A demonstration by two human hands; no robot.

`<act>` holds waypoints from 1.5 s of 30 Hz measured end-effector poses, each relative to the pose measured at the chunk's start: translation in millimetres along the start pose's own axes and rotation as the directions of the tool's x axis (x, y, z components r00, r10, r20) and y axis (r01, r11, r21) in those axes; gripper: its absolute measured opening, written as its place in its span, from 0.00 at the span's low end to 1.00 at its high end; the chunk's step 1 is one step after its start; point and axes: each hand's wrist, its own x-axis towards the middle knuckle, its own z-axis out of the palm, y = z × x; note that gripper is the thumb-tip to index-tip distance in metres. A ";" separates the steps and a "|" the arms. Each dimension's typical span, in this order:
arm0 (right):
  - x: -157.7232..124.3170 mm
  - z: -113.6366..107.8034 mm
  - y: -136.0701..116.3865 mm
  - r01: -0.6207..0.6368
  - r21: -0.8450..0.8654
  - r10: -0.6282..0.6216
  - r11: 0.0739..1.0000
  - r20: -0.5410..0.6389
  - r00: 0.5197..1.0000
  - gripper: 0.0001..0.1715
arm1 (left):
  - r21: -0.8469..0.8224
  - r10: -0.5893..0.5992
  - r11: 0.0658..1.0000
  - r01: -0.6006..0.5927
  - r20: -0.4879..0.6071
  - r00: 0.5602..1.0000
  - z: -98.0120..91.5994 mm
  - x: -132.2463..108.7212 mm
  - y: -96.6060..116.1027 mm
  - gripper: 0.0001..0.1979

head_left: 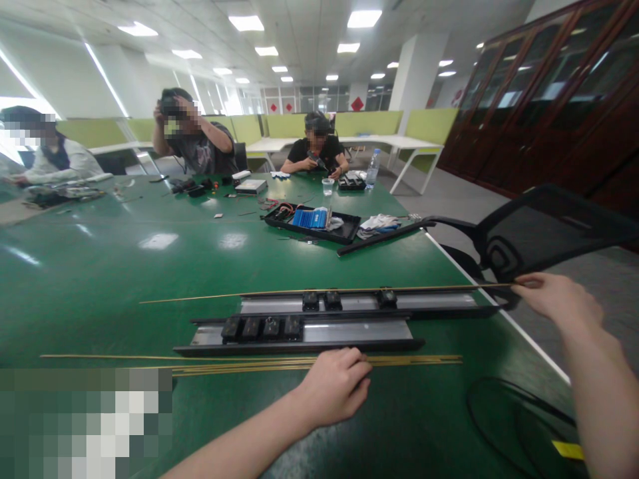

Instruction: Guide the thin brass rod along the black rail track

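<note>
Two long black and silver socket rails (pixel 319 329) lie side by side on the green table (pixel 124 279), each carrying small black modules. A thin brass strip (pixel 279 293) runs along the far rail; my right hand (pixel 556 301) pinches its right end past the table's edge. Several more brass strips (pixel 409 360) lie in a bundle in front of the near rail. My left hand (pixel 335 386) rests on that bundle with curled fingers pressing down on it.
A black tray (pixel 312 225) with a blue part and wires sits further back, gloves beside it. A black mesh chair (pixel 544 229) stands at the right edge. A black cable (pixel 514 412) loops near me. Three people work at the far side.
</note>
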 end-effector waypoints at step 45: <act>3.5 15.0 15.5 -0.144 0.042 0.145 0.989 -0.037 0.989 0.46 | 0.000 0.006 1.000 -0.006 -0.001 1.000 -1.1 0.5 -0.2 0.10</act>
